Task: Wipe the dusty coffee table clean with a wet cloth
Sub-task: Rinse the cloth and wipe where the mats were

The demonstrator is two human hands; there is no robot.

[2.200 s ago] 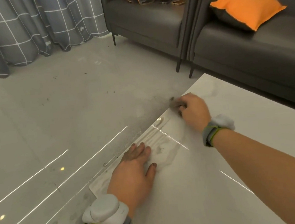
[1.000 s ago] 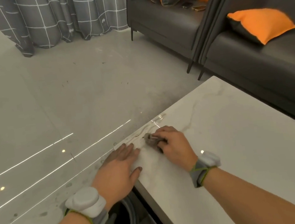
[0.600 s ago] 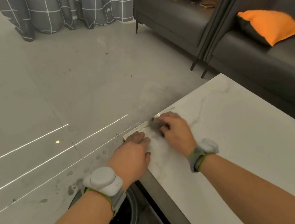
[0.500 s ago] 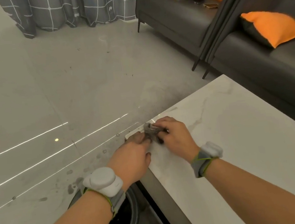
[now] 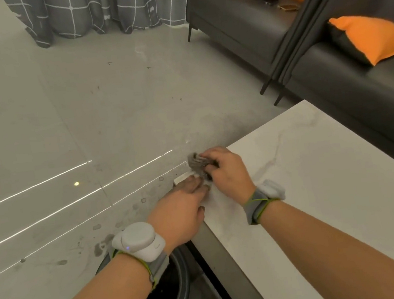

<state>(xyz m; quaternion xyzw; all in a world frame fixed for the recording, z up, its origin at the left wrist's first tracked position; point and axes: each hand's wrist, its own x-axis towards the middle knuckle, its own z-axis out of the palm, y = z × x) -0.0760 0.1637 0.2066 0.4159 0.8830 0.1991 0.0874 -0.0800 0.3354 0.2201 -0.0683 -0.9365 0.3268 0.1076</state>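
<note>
Right hand (image 5: 228,170) pinches a crumpled grey cloth (image 5: 198,165) at the desk's (image 5: 318,184) near-left corner, the cloth overhanging the edge. Its long axis cannot be told; it looks dark and soiled. Left hand (image 5: 181,212) lies flat, fingers together, on the same corner, fingertips beside the cloth. A dark bucket (image 5: 180,291) stands on the floor (image 5: 88,112) below the left wrist; its contents cannot be made out.

White marble-look surface (image 5: 318,184) with faint grey veins, and the cloth (image 5: 197,165) is a grubby grey. Dark grey sofas (image 5: 238,29), orange cushion (image 5: 372,36), grey curtain (image 5: 101,10) with a white grid.
</note>
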